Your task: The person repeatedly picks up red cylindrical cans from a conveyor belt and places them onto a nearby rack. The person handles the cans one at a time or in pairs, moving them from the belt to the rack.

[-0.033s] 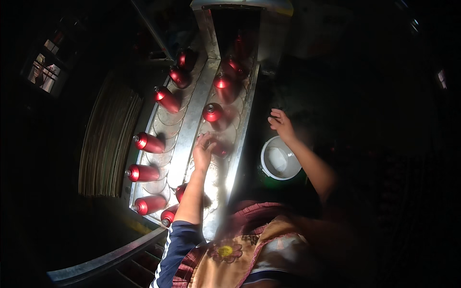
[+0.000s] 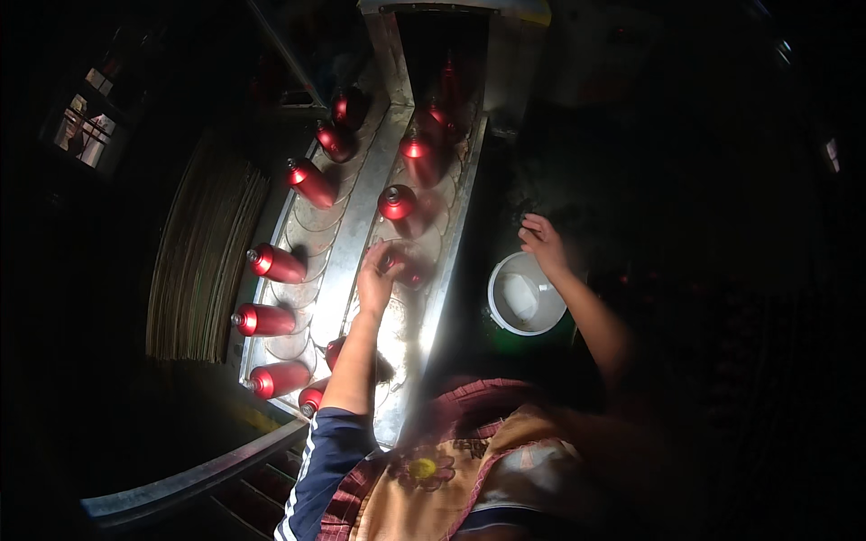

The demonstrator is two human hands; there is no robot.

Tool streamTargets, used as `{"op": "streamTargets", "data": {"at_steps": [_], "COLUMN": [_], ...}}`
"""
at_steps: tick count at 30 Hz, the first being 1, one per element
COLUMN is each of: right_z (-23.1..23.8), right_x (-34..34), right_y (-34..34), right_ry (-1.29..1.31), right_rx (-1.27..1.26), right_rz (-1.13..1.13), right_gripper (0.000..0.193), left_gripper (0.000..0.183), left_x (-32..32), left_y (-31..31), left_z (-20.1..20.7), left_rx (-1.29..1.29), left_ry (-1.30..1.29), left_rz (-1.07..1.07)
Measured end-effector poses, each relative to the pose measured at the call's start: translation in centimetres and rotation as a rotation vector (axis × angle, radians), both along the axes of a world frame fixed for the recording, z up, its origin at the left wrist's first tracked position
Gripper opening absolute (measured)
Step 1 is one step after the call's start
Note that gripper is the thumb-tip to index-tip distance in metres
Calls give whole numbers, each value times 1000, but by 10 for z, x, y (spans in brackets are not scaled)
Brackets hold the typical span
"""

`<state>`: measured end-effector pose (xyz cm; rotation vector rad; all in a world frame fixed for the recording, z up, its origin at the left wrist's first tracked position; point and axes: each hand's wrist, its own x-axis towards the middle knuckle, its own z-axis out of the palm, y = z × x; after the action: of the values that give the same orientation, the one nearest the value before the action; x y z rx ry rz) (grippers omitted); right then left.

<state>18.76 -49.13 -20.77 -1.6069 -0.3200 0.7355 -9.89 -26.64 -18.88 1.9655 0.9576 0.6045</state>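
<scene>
Several glossy red bottles with narrow necks stand on a metal conveyor with two lanes of overlapping plates. In the right lane, my left hand [image 2: 373, 281] curls its fingers around the top of a red bottle [image 2: 411, 270], whose neck it partly hides. A second red bottle [image 2: 397, 204] stands just beyond it. To the right of the conveyor, my right hand [image 2: 546, 245] hovers over the far rim of a white-rimmed bucket [image 2: 497, 311], its fingers drawn together. Something small and dark seems to be at those fingertips, too dim to name.
Along the left lane stand more red bottles [image 2: 276, 263]. A metal divider [image 2: 354, 234] separates the lanes, which lead to a dark metal-framed opening [image 2: 442, 54]. Left of the conveyor is a stack of flat sheets [image 2: 203, 261]. A curved metal rail [image 2: 194, 478] lies at lower left.
My right hand has shifted slightly right and nearer, its fingers closer together. My left hand has moved a little left, still at the same bottle. The bottles appear slightly farther left and up.
</scene>
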Motion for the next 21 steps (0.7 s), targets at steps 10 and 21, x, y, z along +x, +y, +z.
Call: {"op": "streamTargets", "data": {"at_steps": [10,21], "right_z": [14,54], "right_x": [45,96], "right_y": [-286,-258], "right_ry": [210,289], "right_rx": [-165,-261], "right_rz": [-364,-354], "right_gripper": [35,31], "left_gripper": [91,52], "left_x": [-84,96], "left_y": [-3,101], "left_z": [54,73], "left_rx": [-200,-634], "left_ry": [298,832], "left_rz": [91,-7]}}
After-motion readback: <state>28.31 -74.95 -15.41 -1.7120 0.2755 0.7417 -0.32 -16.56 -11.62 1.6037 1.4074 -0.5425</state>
